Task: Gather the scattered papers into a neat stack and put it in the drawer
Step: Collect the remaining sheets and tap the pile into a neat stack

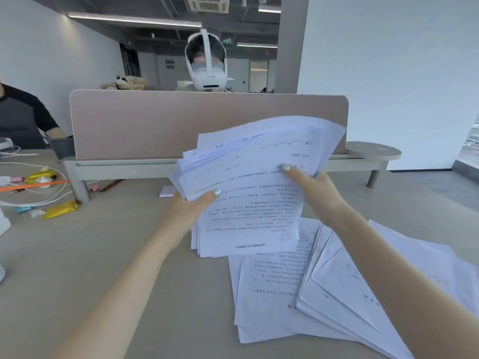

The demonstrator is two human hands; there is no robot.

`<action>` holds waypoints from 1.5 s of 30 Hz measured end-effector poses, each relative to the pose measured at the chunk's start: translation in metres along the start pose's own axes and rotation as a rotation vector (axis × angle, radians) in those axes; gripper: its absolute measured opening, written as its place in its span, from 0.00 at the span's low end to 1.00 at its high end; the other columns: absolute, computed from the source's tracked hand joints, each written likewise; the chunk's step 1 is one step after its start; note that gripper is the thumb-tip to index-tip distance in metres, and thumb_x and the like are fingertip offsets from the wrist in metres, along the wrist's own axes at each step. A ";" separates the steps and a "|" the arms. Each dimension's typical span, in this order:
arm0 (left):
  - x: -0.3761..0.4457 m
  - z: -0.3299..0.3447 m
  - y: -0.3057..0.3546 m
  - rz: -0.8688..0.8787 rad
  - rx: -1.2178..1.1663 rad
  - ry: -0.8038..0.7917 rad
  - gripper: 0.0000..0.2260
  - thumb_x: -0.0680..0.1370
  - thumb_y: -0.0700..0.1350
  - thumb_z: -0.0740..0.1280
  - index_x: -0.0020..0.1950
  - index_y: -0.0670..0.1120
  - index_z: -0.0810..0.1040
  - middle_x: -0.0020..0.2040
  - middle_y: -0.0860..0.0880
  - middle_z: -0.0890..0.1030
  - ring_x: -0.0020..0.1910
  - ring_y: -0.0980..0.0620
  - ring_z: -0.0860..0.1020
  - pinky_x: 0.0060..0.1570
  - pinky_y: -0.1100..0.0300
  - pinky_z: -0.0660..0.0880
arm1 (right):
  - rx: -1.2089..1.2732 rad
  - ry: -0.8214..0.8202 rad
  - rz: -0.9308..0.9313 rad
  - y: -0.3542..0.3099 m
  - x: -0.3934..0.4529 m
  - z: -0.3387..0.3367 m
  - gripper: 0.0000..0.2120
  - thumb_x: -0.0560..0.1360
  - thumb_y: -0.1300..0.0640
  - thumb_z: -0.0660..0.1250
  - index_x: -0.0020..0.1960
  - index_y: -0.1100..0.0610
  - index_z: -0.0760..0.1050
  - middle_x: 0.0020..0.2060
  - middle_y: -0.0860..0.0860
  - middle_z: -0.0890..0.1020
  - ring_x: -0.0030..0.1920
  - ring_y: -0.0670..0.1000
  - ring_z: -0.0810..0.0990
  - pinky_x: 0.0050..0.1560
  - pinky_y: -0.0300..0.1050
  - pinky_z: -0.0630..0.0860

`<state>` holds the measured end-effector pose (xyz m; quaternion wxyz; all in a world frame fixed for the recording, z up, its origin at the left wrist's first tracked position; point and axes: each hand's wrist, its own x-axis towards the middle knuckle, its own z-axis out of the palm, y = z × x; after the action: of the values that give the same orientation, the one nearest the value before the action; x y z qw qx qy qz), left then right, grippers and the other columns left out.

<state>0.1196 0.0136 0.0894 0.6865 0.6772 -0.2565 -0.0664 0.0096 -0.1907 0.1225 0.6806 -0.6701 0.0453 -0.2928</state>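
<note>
Beige desk (77,255), pink partition (155,125) behind. Left hand (190,208) and right hand (317,189): each grip clamped on an uneven sheaf of papers (248,182), raised above the desk. Loose papers (298,294) fanned beneath, right.

Uneven sheaf of papers (248,182) in left hand (191,206) and right hand (316,187) above desk (103,255).

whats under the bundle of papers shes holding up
Under the held bundle, gripped by the left hand and right hand, more loose sheets lie fanned on the desk. Whatever lies beneath those sheets is covered.
</note>
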 end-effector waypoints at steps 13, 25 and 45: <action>0.008 0.010 0.045 0.110 0.020 0.185 0.05 0.72 0.56 0.69 0.44 0.57 0.77 0.42 0.61 0.80 0.40 0.64 0.79 0.38 0.67 0.75 | 0.022 0.024 -0.077 -0.029 0.009 -0.008 0.09 0.73 0.48 0.67 0.51 0.50 0.79 0.50 0.48 0.85 0.51 0.49 0.84 0.49 0.44 0.81; 0.000 0.025 0.036 0.152 -0.057 0.243 0.05 0.72 0.53 0.70 0.40 0.53 0.79 0.41 0.55 0.82 0.42 0.58 0.81 0.44 0.61 0.77 | 0.110 0.068 -0.017 -0.025 0.003 0.001 0.07 0.74 0.49 0.67 0.45 0.52 0.80 0.38 0.45 0.87 0.41 0.47 0.86 0.41 0.43 0.81; -0.017 0.136 0.011 -0.015 0.087 -0.220 0.06 0.77 0.48 0.61 0.42 0.53 0.75 0.43 0.48 0.76 0.42 0.50 0.74 0.41 0.58 0.69 | -0.301 0.423 0.186 -0.011 -0.087 -0.121 0.05 0.73 0.54 0.70 0.45 0.55 0.79 0.42 0.52 0.86 0.36 0.52 0.86 0.40 0.48 0.83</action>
<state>0.0425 -0.0997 0.0886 0.6236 0.6968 -0.3280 -0.1340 -0.1205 -0.2569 0.0924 0.5728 -0.6807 0.2907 -0.3522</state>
